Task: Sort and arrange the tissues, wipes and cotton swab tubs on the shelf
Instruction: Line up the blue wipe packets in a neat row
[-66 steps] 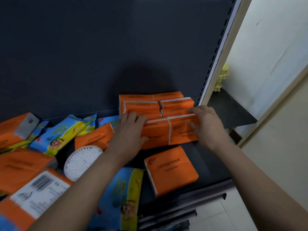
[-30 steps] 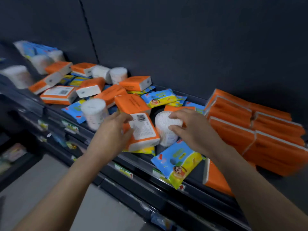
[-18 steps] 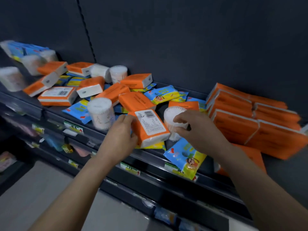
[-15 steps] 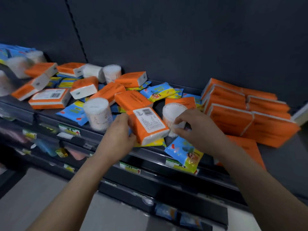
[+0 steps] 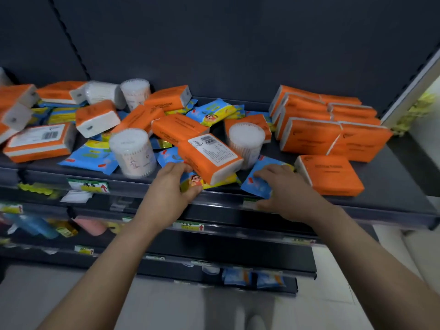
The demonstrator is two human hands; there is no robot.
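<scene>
Wipes pack with the cartoon face (image 5: 200, 181), right at the front lip of the shelf (image 5: 392, 186), is being pinched by the left hand (image 5: 170, 191): the fingers are curled over its far edge and the thumb is pressed onto its near side. It is pinned from above by the barcoded tissue pack (image 5: 212, 156), which is tilted across it, label up. Over on the other side, the right hand (image 5: 288, 191) is laid on the blue wipes pack (image 5: 254, 184), fingers bent loosely over the top, thumb set lower down by the price rail (image 5: 226, 202); whether that pack is actually gripped cannot be told. Just behind those fingers an upright cotton swab tub (image 5: 246, 144) is seen, just beside the barcoded tissue pack's right end, and a second swab tub (image 5: 132, 152) is stood to the left of the left hand, slightly blurred. A lone tissue pack (image 5: 331, 173) is lying flat just beside the right hand, and behind it the tidy tissue stack (image 5: 328, 125) is lined up at the shelf's right end in overlapping rows. Across the middle and left, loose tissue packs (image 5: 178, 128), more wipes and back-row tubs (image 5: 135, 91) are scattered in a jumble.
</scene>
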